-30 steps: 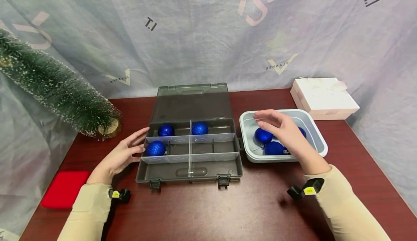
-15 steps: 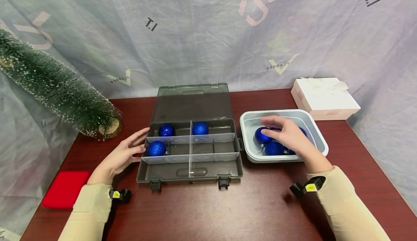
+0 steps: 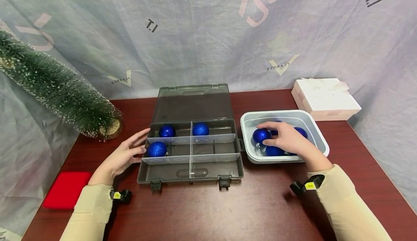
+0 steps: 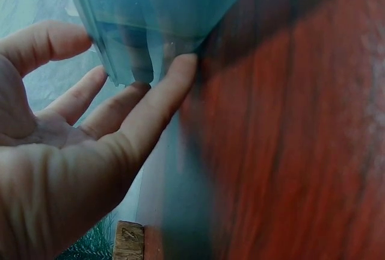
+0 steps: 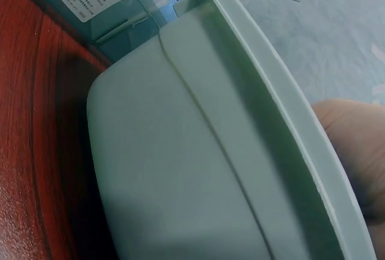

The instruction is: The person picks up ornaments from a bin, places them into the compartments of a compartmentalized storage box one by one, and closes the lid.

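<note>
A smoky grey divided storage box (image 3: 215,167) lies with its lid folded back. Three blue Christmas baubles are inside: a shiny one (image 3: 167,130) at back left, a glittery one (image 3: 200,129) at back right, and a glittery one (image 3: 157,149) at middle left. My left hand (image 3: 122,156) touches the box's left wall with fairly straight fingers; its fingertips (image 4: 183,67) meet the wall. My right hand (image 3: 288,138) reaches into the pale grey tub (image 3: 251,116), pinching a blue bauble (image 3: 261,136) between thumb and fingers. Other blue baubles lie there, partly hidden; the right wrist view shows mostly tub wall.
A white gift box (image 3: 325,98) with a bow stands behind the tub at right. At left a small frosted Christmas tree (image 3: 75,103) leans above its wooden base (image 3: 111,128). A red flat item (image 3: 66,190) lies beside my left forearm. A grey curtain hangs behind.
My right hand has lowered into the tub, and its thumb and fingers have closed around a bauble, which has shifted slightly left. The left hand stays at the storage box.
</note>
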